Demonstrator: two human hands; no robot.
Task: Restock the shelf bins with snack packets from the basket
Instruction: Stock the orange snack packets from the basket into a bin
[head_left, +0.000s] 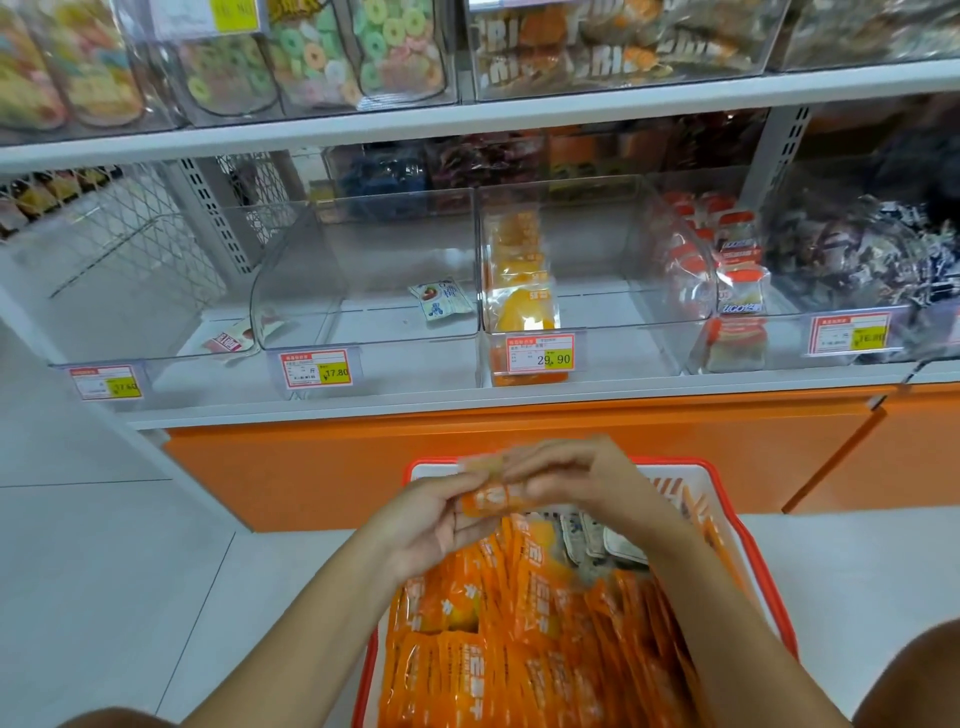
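So both hands, left hand (441, 514) and right hand (576, 478), pinch a blurry orange foil snack packet (491, 496) above the red plastic basket (748, 551). Pickup's done; next it probably goes up into the clear plastic bin with orange packets (597, 291).

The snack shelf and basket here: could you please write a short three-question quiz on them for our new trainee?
1. True or false: both hands hold one orange packet above the red basket.
2. Which price tag sits on the bin with matching orange packets? A) 29.90 B) 17.80
3. Fill in: the bin left of that one holds a single ___ packet.

Key: 1 true; 2 A; 3 white.
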